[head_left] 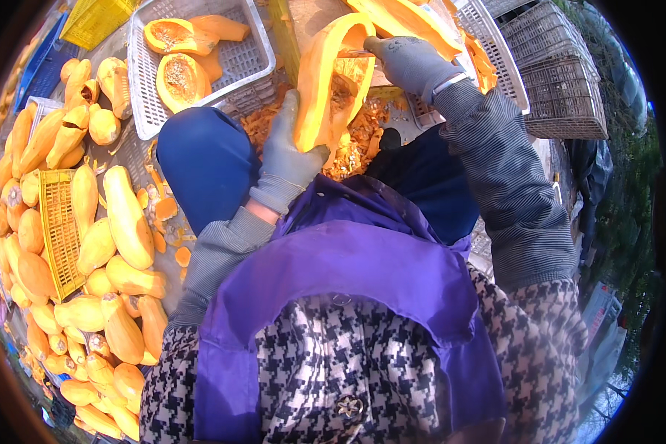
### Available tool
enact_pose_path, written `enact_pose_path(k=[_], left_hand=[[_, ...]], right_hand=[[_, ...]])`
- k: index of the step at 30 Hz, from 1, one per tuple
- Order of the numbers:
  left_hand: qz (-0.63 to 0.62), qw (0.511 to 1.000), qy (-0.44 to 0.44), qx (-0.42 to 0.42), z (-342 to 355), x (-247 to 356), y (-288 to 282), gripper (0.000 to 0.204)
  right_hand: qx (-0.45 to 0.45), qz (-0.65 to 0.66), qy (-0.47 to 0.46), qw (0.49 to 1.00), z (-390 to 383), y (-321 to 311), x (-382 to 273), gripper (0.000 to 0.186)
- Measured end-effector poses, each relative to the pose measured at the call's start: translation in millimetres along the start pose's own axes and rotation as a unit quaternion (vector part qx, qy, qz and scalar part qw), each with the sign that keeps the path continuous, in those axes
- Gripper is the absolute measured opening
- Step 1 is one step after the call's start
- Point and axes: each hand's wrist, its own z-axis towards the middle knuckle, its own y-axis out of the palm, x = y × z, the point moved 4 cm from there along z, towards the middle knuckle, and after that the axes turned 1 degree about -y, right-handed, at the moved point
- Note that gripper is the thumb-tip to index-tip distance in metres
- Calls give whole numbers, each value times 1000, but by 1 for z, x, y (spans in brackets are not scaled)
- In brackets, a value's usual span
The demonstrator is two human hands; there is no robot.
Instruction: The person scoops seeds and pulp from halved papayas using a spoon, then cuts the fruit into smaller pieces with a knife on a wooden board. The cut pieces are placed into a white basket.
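Note:
My left hand (287,152), in a grey glove, is wrapped round the lower end of a peeled squash half (317,78). The squash is orange, long and hollowed, tilted upright between my knees. At its upper right my right hand (411,65), also gloved, is closed round a thin scraping tool (354,54). The tool reaches into the hollow; its handle is hidden in my fist, so its exact kind does not show. Below the squash lies a heap of stringy orange pulp and seeds (362,137).
A white crate (142,89) with several squash halves stands at the far left. More long squash halves (414,26) lie at the far right by another white crate (512,55). Grey crates (562,92) are stacked beyond. Whole peeled squashes (126,214) crowd the left around a yellow crate (61,233).

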Motion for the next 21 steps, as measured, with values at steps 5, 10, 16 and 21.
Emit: enact_pose_path(k=[5, 10, 16, 21], left_hand=[[68, 997, 33, -16, -1, 2, 2, 84], [113, 991, 74, -19, -2, 4, 4, 84], [-34, 999, -14, -5, 2, -9, 2, 87], [-230, 963, -127, -63, 6, -13, 1, 87]], right_hand=[[48, -59, 75, 994, 21, 11, 19, 33], [32, 42, 70, 996, 5, 39, 5, 27], [-17, 247, -7, 969, -18, 58, -34, 31], [-33, 337, 127, 932, -10, 53, 5, 27]])
